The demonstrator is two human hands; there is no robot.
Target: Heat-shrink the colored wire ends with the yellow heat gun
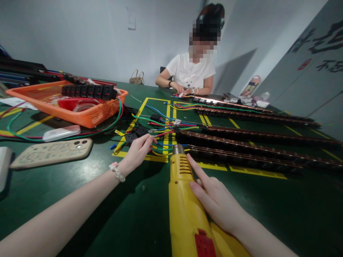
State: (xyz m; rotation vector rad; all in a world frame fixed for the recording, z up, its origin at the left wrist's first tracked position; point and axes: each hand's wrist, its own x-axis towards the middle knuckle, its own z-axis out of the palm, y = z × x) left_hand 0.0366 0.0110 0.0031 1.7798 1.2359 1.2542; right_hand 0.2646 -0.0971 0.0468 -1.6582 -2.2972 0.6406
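A yellow heat gun (184, 200) points away from me, its metal nozzle near the coloured wires. My right hand (214, 200) is wrapped around its body from the right, with the index finger stretched along the side. Left of the nozzle, my left hand (140, 148) pinches at the wire ends; a red wire (163, 134) and a blue wire (171, 144) run from beside its fingertips to the long dark strips (241, 153). Which wire the fingers hold is partly hidden. Black sockets (136, 132) lie just behind this hand.
An orange basket (92, 119) holding a row of black switches (88, 91) stands at left. Nearer lie a phone (53, 153) and a white oblong object (61, 132). Across the green table (107, 207), a person in a white shirt (187, 71) handles wires. Yellow tape (257, 172) marks the surface.
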